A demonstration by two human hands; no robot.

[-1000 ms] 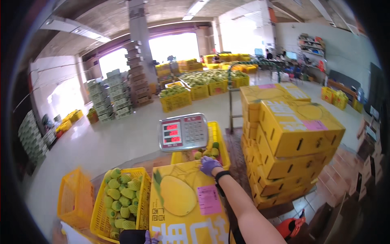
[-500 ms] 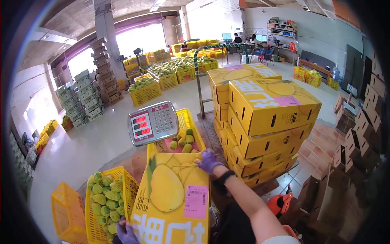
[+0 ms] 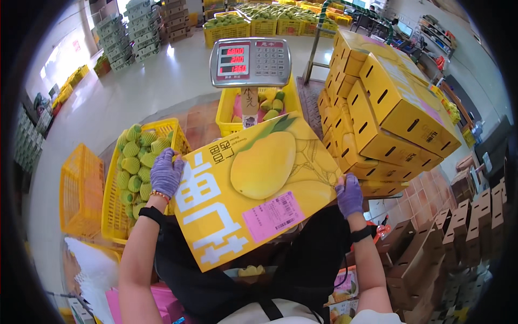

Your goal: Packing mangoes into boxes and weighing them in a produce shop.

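A yellow mango carton [image 3: 216, 162] with a large mango picture and a pink label lies turned at an angle in front of me, above my lap. My left hand [image 3: 166, 173], in a purple glove, is closed on its left edge. At the right corner, my gloved right hand [image 3: 349, 195] grips the same carton. Beyond it stands a scale display [image 3: 251, 63] with red lit digits, on a post. Behind the carton, a yellow crate [image 3: 226, 116] holds several loose mangoes [image 3: 271, 108]. What bears the carton's weight underneath is hidden.
On the left, a yellow crate [image 3: 111, 216] holds net-wrapped mangoes [image 3: 131, 164], beside another yellow crate [image 3: 81, 189]. Stacked mango cartons [image 3: 399, 108] rise at the right, with brown cartons [image 3: 415, 264] below. White foam netting [image 3: 91, 270] lies at lower left.
The carton has swung from lengthwise to slanting crosswise. My left hand has come up to its left edge, and my right hand now grips the right corner. The view has tilted down.
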